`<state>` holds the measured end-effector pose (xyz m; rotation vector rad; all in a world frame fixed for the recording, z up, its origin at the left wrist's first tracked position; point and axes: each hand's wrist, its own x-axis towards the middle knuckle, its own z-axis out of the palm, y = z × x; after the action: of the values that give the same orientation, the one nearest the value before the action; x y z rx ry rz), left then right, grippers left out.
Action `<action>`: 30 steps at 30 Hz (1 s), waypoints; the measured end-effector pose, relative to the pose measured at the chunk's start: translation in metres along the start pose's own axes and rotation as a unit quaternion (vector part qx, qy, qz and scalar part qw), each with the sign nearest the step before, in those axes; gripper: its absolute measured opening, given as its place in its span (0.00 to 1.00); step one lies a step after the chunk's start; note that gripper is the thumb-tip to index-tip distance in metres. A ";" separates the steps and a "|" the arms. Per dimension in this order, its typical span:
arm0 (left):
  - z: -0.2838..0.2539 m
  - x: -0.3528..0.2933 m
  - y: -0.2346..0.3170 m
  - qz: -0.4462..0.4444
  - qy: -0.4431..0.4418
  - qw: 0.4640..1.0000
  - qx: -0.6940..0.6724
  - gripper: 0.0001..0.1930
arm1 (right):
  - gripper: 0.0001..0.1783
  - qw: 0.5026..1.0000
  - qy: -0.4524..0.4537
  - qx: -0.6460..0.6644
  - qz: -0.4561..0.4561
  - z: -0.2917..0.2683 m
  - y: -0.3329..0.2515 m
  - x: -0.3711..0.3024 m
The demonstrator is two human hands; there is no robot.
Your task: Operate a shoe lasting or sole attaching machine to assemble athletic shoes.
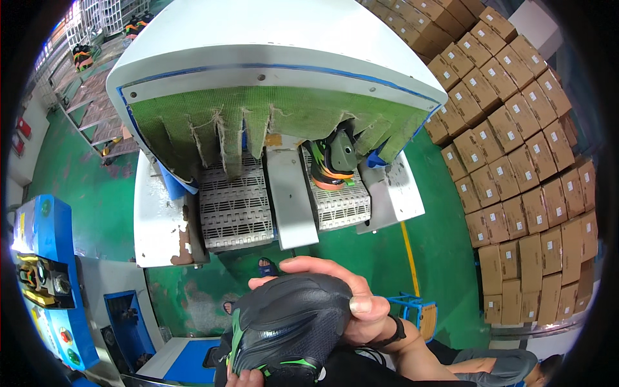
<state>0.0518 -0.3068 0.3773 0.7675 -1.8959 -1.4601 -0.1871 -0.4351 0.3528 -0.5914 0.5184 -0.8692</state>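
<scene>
A black shoe [293, 316] with bright green trim is held in front of me, close to the camera. My right hand [371, 309] curls around its far and right sides, the thumb pressing on the dark upper; a black band circles that wrist. At the lower edge, the fingertips of my left hand [245, 378] grip the near left side of the shoe, and the rest of that hand is out of sight. Beyond, a second shoe [332, 166], black with orange and green, sits on the right conveyor belt [342, 209] with a grey last in it.
Ahead stands a white machine [277, 32] with a slit green curtain [206, 122] over two belts. Cartons [509, 155] are stacked at right. A blue machine [55, 322] stands at left, a rack [97, 109] behind. Another person's grey-clad leg [496, 364] shows lower right, near a blue-framed stool [425, 319].
</scene>
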 end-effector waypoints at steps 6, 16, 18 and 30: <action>-0.005 0.011 0.000 0.015 0.005 0.998 0.066 0.41 | 0.52 1.000 0.017 0.004 -0.019 -0.002 0.001 0.002; 0.000 0.023 -0.013 0.035 0.037 0.988 0.148 0.42 | 0.48 0.996 -0.049 -0.036 -0.059 -0.012 -0.002 0.017; -0.003 0.032 -0.022 -0.065 0.195 0.973 -0.105 0.37 | 0.43 0.992 -0.010 -0.121 -0.036 -0.017 0.000 0.026; -0.056 0.206 -0.122 -0.195 0.387 0.899 0.061 0.38 | 0.11 0.889 0.253 -0.321 -0.206 -0.091 0.023 0.001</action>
<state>-0.0281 -0.5244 0.2946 1.5807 -1.2538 -1.0004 -0.2317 -0.4485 0.2717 -1.1151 1.2118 -1.2762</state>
